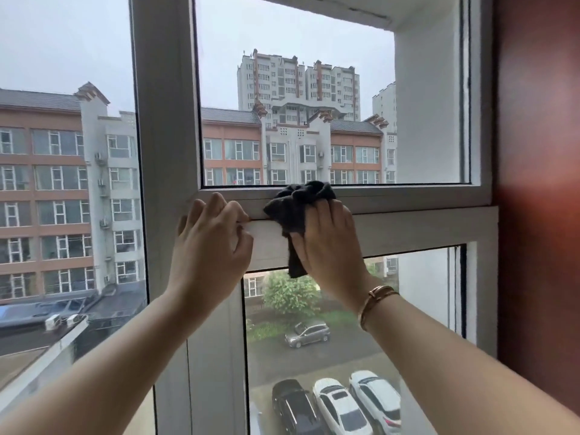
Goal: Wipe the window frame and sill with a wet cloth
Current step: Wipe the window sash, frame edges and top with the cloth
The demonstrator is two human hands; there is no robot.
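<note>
Right now I have my right hand [329, 240] spread over the dark cloth [295, 215], pressing it flat against the horizontal bar of the window frame [408, 211], near where that bar meets the upright post [166, 120]. The fingers lie fairly straight on top of the cloth, with the thumb side holding a loose tail that hangs down past the lower edge of the bar. My left hand [213, 243] is just beside it, fingers curled over the top ledge of the same bar to steady me; it holds nothing else.

To do this stroke well, I judge I should keep even pressure through the palm and drag the cloth along the bar toward the right, folding an edge into the groove under the upper glass, where dust tends to collect. The hanging tail ought to be gathered up, or it may smear the lower pane.

The cloth looks soft, bunched and wrinkled; I cannot tell from here how damp it is. The frame is smooth, pale, hard plastic or painted metal with stepped, squared profiles and thin black seals round the glass. A metal bracelet [376, 301] sits on my right wrist. The sill is out of view.
</note>
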